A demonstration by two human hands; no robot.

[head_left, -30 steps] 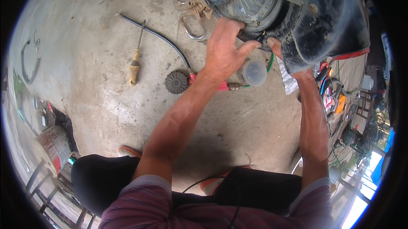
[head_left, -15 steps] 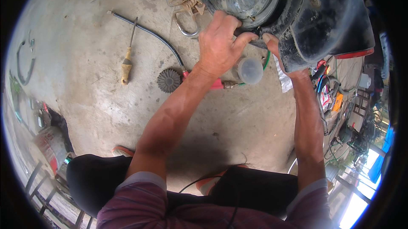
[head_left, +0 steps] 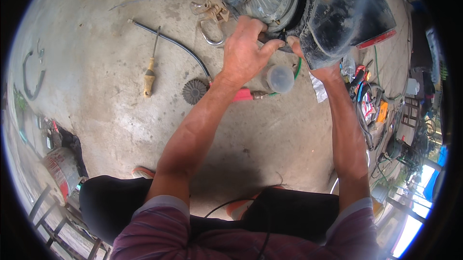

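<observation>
A dusty wheel (head_left: 270,2) with a black tyre (head_left: 302,11) stands at the top, partly under a black mudguard (head_left: 333,23). My left hand (head_left: 243,50) is closed over the tyre's near edge, its thumb pointing right. From the other side my right hand (head_left: 327,73) grips the same edge; its thumb shows, while the mudguard hides most of its fingers. The two thumb tips nearly meet beside a small dark valve stem (head_left: 282,34). Just below the hands stands a clear round plastic container (head_left: 279,78).
An air hose (head_left: 185,45) with a red handle (head_left: 242,95) runs under my left forearm, beside a dark gear (head_left: 194,91). Left of it lies a screwdriver (head_left: 149,79). A metal bracket (head_left: 212,9) is by the wheel. Cables and packets (head_left: 369,103) clutter the right; a bucket (head_left: 62,171) stands left.
The view has shifted slightly, so the wheel and mudguard appear farther left. Both hands keep their hold on the tyre, with the thumbs still close together.
</observation>
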